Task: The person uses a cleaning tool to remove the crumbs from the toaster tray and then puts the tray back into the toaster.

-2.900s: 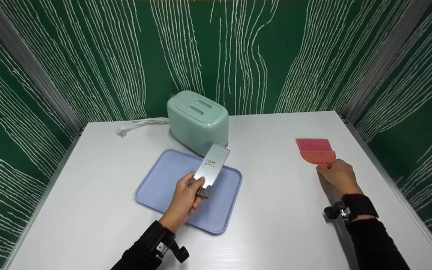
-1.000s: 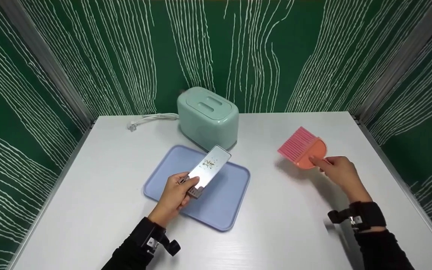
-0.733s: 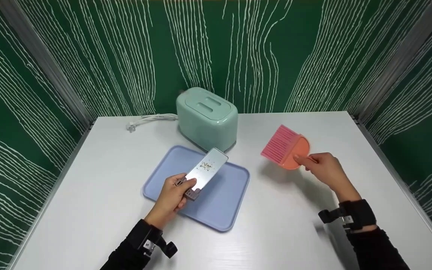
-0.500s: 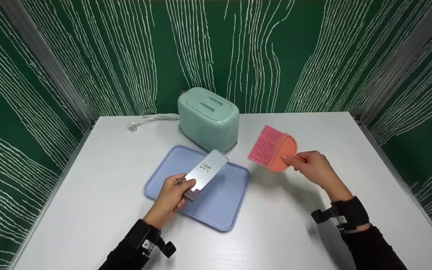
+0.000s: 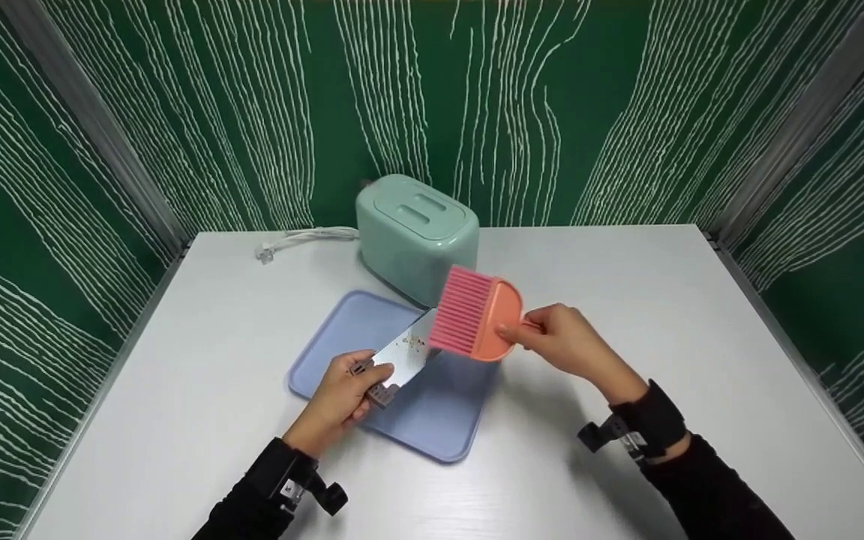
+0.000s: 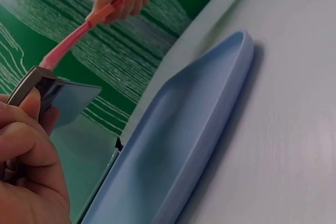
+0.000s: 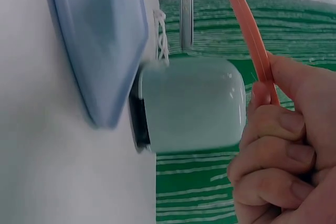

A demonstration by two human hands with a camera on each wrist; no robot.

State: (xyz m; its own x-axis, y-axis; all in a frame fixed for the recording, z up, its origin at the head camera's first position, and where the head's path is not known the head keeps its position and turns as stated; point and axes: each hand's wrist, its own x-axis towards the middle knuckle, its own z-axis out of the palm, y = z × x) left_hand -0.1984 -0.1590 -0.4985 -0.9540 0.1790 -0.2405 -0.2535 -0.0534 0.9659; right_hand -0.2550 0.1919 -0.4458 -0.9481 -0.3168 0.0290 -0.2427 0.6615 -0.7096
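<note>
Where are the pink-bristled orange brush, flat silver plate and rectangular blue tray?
Orange brush [image 5: 495, 313]: head view, orange body.
Silver plate [image 5: 404, 362]: head view, shiny face.
Blue tray [image 5: 438, 420]: head view, bare floor.

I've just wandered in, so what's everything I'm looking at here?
Table: one, white, under everything
Panels: three, green with white lines, back and sides
Posts: two, grey, back corners
Toaster: one, mint green, towards the table's back
Cord with plug: one, white, left of the toaster
Tray: one, light blue, before the toaster
Metal plate: one, silver with greyish end, in the left hand
Crumbs: too small to count, brownish, on the plate
Brush: one, pink and orange, in the right hand
Wrist straps: two, black, one per wrist
Sleeves: two, black
Hands: two, bare
</note>
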